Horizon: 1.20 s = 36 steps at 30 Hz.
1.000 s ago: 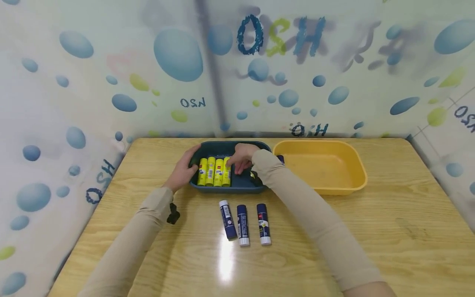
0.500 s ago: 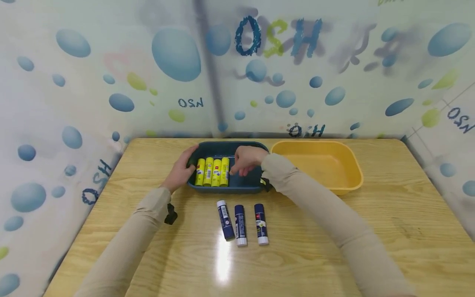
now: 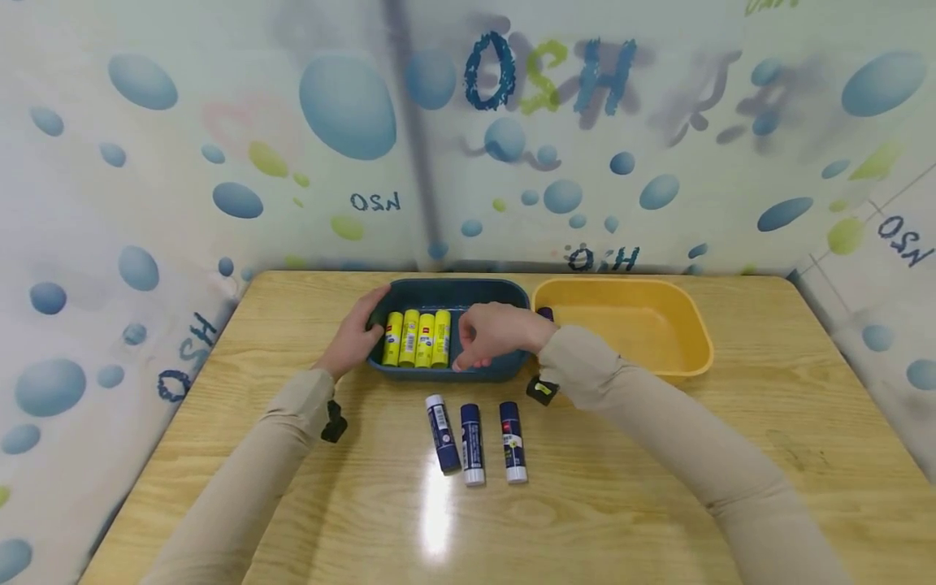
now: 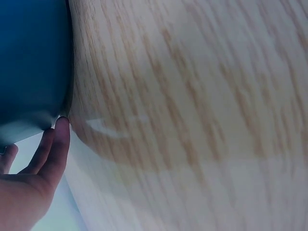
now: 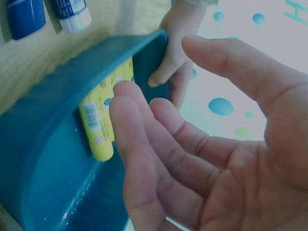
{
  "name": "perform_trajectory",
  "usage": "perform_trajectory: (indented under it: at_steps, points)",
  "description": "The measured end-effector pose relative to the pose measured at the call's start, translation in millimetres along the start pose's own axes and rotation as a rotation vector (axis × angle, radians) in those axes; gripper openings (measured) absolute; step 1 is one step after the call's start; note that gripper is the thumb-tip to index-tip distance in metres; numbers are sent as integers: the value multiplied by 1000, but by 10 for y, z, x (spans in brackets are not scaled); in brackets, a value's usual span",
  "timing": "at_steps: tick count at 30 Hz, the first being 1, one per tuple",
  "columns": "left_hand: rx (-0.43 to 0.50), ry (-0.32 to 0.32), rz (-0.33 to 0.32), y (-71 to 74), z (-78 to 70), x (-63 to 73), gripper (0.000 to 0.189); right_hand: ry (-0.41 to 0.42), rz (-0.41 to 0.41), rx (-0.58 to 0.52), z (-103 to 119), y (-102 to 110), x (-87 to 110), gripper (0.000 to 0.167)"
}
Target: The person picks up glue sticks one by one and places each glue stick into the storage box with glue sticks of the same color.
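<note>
In the head view several yellow glue sticks [image 3: 425, 341] lie side by side in the left half of the dark blue bin [image 3: 409, 374]. My left hand [image 3: 351, 335] grips the bin's left end, thumb inside the wall. In the left wrist view its fingers [image 4: 58, 149] touch the outer wall. Over the bin's right half hovers my right hand [image 3: 497, 331], fingers loosely bent and holding nothing. The right wrist view shows its palm and a yellow glue stick [image 5: 97, 126] beyond the fingertips. Three navy glue sticks [image 3: 472, 444] with white ends lie on the table in front.
A yellow bin [image 3: 704, 329] stands against the right end of the blue one. A dark navy end [image 3: 544, 313] shows at its left side, partly covered by the right wrist. Behind the wooden table [image 3: 658, 496] rises a patterned wall covering [image 3: 570, 122].
My right hand has come away from the rightmost yellow glue stick and shifted right and toward the bin's near side. The left hand keeps its grip on the bin.
</note>
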<state>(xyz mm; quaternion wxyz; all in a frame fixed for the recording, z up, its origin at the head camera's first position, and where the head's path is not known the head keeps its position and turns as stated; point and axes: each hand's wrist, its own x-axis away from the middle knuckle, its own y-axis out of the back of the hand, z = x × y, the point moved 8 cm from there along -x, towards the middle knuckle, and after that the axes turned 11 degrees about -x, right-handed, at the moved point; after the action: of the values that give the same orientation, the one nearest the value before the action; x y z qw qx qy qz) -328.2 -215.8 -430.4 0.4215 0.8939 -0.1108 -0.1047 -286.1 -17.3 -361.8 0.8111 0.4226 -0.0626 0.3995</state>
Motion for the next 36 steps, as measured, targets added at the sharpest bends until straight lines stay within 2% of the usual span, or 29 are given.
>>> perform_trajectory:
  at_steps: [12,17,26,30,36]
  points:
    - [3,14,3,-11,51,-16,65,83,15,34,73,-211,211,22]
    - [6,19,7,-15,51,-12,65,77,24,20,52,-269,286,24]
    - [11,42,16,-17,34,-10,65,93,39,20,-88,-436,345,25]
    - [9,35,13,-23,33,-21,65,67,34,26,-181,-510,394,25]
    - [10,43,12,-29,66,-16,65,20,-32,95,-340,-586,462,29]
